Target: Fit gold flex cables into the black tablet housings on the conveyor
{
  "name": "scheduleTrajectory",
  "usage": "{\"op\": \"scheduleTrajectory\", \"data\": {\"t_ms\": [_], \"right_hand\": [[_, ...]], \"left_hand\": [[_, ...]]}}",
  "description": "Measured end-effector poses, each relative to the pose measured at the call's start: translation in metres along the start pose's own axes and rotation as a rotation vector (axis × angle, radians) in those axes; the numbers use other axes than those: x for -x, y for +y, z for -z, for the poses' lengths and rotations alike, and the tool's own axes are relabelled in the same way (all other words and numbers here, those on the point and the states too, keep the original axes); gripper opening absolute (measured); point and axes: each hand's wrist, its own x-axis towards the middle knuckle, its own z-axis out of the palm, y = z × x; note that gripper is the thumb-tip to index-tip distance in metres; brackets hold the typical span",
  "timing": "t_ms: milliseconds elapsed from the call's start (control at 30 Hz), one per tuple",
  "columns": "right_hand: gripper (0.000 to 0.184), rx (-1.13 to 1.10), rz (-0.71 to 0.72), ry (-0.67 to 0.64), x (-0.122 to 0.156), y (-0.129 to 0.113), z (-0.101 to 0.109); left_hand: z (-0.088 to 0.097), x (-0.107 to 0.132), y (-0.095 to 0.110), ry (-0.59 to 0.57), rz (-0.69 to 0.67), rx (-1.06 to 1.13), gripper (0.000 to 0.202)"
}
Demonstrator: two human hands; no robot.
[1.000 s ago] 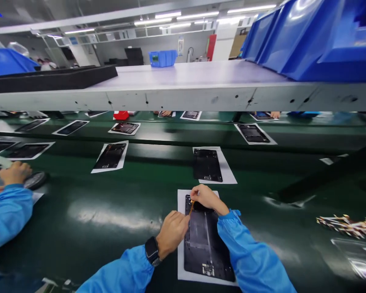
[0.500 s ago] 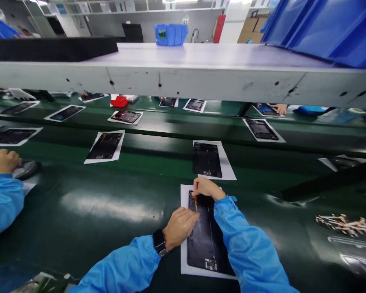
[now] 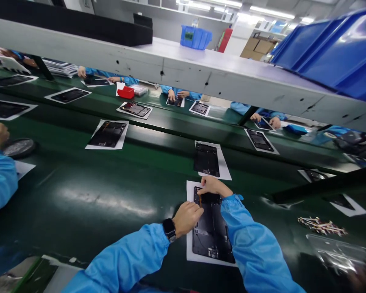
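Observation:
A black tablet housing point(image 3: 212, 228) lies on a white sheet point(image 3: 189, 252) on the green belt right in front of me. My left hand point(image 3: 187, 217), with a watch on its wrist, is closed and rests on the housing's left edge, pinching the lower end of a thin orange strip point(image 3: 200, 199). At the housing's top edge my right hand point(image 3: 212, 186) is closed too, fingertips pressed down on the strip's upper end. Both arms are in blue sleeves.
More black housings on white sheets ride the belt, the nearest one point(image 3: 206, 158) just beyond my hands. A grey shelf point(image 3: 183, 67) with blue bins point(image 3: 329, 53) hangs overhead. A neighbour's sleeve point(image 3: 0, 179) is at left. Small parts point(image 3: 320, 226) and a plastic bag point(image 3: 338, 252) lie at right.
The view has tilted and shifted left. My hands have kept their hold on the strip, the left hand creeping a little up the housing's edge.

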Motion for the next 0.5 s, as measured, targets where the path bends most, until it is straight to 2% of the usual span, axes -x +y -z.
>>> {"op": "scheduleTrajectory", "data": {"t_ms": [300, 500], "right_hand": [[0.038, 0.068, 0.037, 0.017, 0.011, -0.011, 0.000], [0.029, 0.084, 0.115, 0.081, 0.021, -0.007, -0.006]], "left_hand": [[0.002, -0.003, 0.002, 0.006, 0.008, 0.029, 0.016], [-0.002, -0.002, 0.003, 0.031, -0.015, 0.047, 0.016]]}}
